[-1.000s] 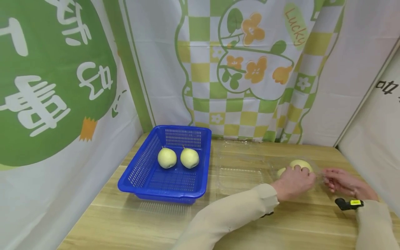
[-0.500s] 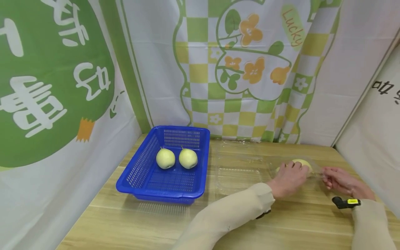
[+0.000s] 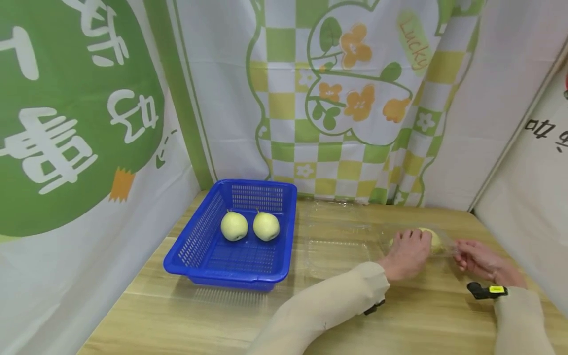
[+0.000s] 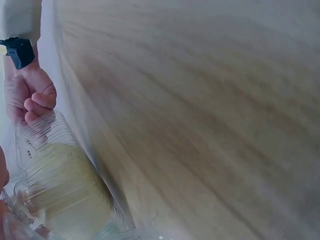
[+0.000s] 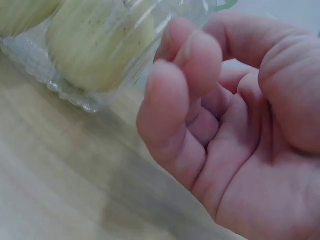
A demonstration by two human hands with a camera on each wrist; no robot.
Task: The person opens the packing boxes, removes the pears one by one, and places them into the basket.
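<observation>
A clear plastic clamshell box point(image 3: 445, 248) at the right of the table holds pale yellow-green pears, one pear point(image 3: 434, 237) showing beside my left hand point(image 3: 407, 255). The fingers of that hand curl down over the box's left part and grip it. At the opposite end, my right hand point(image 3: 479, 257) pinches the box's edge between thumb and curled fingers. The right wrist view shows two pears behind the ribbed plastic, the nearer pear point(image 5: 100, 45) close to my fingertips. Only a sliver of the left hand appears in the left wrist view.
Left of the hands stands a blue plastic basket point(image 3: 177, 266) with two pears, a left pear point(image 3: 233, 226) and a right pear point(image 3: 266, 227). Between basket and hands lies another clear plastic box point(image 3: 338, 254), spread open. A patterned curtain point(image 3: 326, 153) hangs behind the wooden table point(image 3: 186, 325).
The box's clear plastic has shifted and now lies more plainly over the pear. My left hand has slid slightly left; the right keeps its pinch. The head view has shifted a little.
</observation>
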